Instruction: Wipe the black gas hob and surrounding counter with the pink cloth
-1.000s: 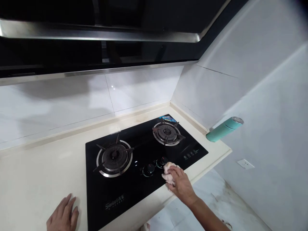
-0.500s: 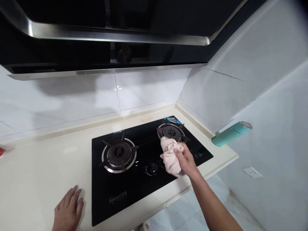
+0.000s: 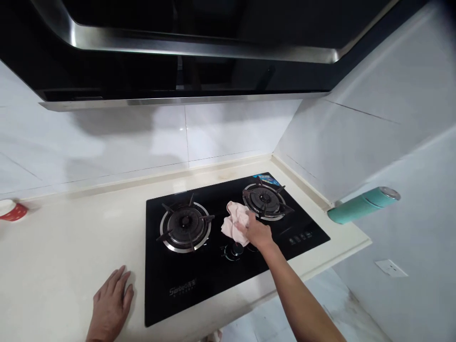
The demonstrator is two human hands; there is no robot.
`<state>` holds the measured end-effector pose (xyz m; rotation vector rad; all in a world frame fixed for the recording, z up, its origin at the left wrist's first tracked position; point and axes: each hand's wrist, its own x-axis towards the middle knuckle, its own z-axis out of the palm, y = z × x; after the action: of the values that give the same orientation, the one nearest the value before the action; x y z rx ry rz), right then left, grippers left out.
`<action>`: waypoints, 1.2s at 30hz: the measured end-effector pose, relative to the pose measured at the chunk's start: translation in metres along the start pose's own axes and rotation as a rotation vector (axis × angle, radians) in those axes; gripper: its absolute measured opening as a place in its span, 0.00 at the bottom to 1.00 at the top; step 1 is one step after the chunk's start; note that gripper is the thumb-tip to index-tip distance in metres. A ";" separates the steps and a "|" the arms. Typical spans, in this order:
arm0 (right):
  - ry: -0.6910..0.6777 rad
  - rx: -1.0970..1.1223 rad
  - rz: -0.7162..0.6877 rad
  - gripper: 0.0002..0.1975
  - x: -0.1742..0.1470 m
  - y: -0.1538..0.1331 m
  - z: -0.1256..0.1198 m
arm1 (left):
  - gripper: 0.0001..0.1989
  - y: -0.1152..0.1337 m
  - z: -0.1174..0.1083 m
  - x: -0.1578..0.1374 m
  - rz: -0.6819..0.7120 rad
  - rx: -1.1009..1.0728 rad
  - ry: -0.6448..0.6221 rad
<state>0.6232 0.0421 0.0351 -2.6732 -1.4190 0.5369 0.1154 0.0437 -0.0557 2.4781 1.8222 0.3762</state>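
Note:
A crumpled pale pink cloth is in the grip of my right hand. It rests on the black glass gas stove, between the two burners and just behind the control knobs. The left burner and the right burner each carry dark pan supports. One knob shows below the cloth; the other is mostly hidden by my hand. My left hand lies flat on the pale countertop, left of the stove, fingers stretched out and holding nothing.
A black range hood hangs low over the stove. At the counter's right end stands a teal bottle beside the wall. A red-and-white bowl sits at the far left. A wall socket is at the lower right.
My right hand has moved the cloth leftward, off the right burner's front edge to the glass between the burners. The view has shifted left, showing more of the bowl. My left hand stays on the counter.

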 end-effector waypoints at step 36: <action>0.179 0.378 -0.232 0.23 -0.098 0.080 0.080 | 0.26 -0.006 0.005 0.005 0.014 0.019 0.035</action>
<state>0.6093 -0.0914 -0.0306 -2.1723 -1.3900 0.4746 0.1122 0.0506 -0.0604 2.5143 1.8306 0.4078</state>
